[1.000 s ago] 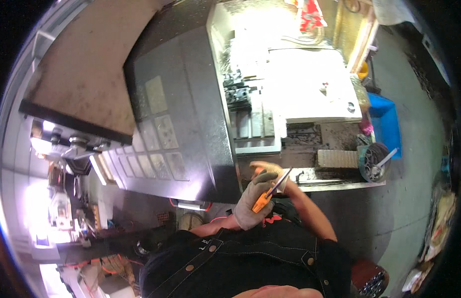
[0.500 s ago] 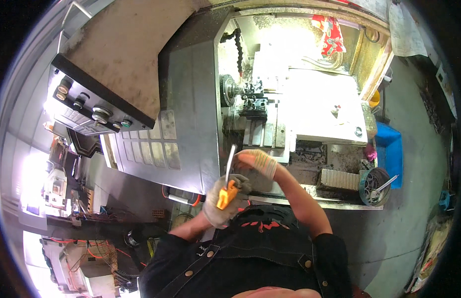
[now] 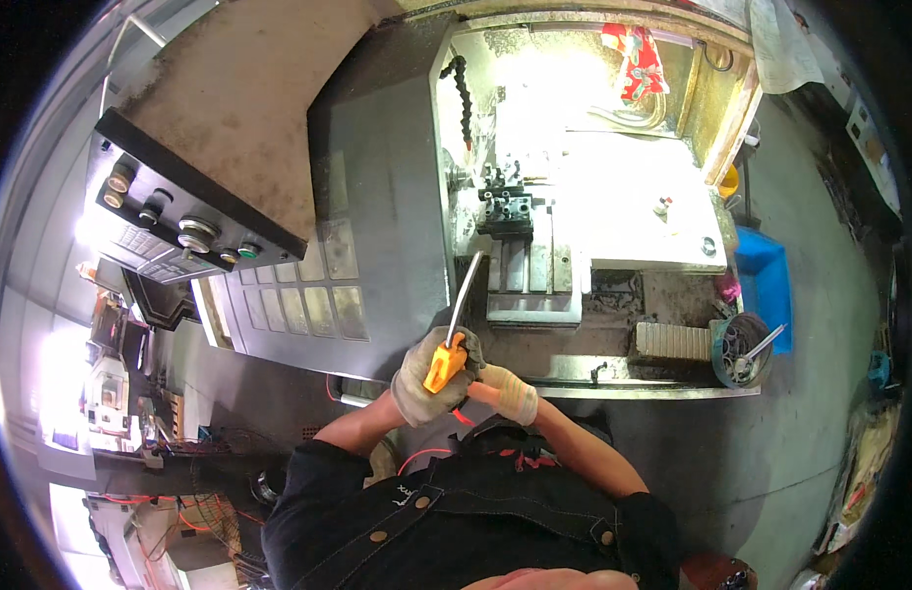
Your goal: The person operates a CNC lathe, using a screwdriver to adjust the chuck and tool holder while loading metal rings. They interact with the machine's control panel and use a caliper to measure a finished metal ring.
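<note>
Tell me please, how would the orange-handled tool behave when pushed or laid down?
The orange-handled tool would probably resist pushing: its slim shaft looks like metal. It seems light, being small. Laid down, it likely would not roll far, since its handle looks blocky.

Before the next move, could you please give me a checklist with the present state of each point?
1. Left hand gripping the orange-handled tool: ok, fingers closed around it.
2. Gloves on: ok, glove fabric shows on both hands.
3. Metal tube apart from the dark tool block: ok in this view, its tip shows below and left of the block.
4. Right hand free: cannot tell, its fingertips are hidden beside the left hand.
5. Round container away from both hands: ok, well to their right.
</note>
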A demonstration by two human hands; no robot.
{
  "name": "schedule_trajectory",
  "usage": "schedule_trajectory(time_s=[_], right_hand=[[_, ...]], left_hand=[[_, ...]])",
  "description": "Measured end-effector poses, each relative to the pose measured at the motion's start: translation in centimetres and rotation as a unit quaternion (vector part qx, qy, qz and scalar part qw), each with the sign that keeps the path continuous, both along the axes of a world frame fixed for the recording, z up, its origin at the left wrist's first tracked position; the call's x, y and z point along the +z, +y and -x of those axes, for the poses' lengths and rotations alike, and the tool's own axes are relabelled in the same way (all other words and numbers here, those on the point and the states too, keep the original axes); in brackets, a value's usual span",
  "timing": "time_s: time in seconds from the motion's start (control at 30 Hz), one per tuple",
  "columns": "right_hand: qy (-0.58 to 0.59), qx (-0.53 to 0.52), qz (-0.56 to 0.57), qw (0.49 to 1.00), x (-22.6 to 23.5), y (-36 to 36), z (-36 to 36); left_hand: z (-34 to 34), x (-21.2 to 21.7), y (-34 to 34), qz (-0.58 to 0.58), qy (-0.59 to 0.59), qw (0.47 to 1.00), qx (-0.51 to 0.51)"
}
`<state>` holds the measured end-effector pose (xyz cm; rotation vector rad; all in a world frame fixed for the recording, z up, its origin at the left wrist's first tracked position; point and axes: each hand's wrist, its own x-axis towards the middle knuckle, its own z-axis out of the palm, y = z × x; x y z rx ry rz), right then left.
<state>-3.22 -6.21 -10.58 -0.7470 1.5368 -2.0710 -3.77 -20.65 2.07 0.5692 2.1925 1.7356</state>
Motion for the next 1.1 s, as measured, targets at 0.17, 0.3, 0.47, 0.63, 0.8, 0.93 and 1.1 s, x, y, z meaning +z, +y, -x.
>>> schedule_trajectory(time_s=[0.17,0.3,0.47,0.63,0.8,0.93,1.1], right_hand=[[-0.077,-0.052,0.011,0.996,0.7,3.5,-2.0],[-0.062,-0.092,0.065,0.992,-2.6,5.2,-2.7],[0.011,-0.149,0.039,0.988,-1.7,6.6,-3.8],[0.062,-0.198,0.082,0.975,-2.1,6.3,-3.9],[0.263,-0.319,-0.085,0.907,-3.9,6.1,-2.6],[0.299,-0.309,-0.017,0.902,-4.7,6.4,-1.1],[0.306,-0.285,-0.005,0.908,-4.8,6.9,-0.9]], left_hand=[[-0.7,-1.7,1.5,-0.072,0.016,0.995,-0.074],[-0.8,-1.2,4.5,0.003,0.076,0.991,-0.114],[-0.9,-0.5,5.3,0.024,-0.012,0.990,-0.135],[-0.1,-2.5,5.6,-0.052,0.066,0.980,-0.182],[0.7,-4.5,5.1,-0.069,0.068,0.966,-0.238],[-0.2,-4.9,7.0,-0.141,0.109,0.966,-0.190],[-0.9,-7.6,3.7,-0.089,0.064,0.981,-0.160]])
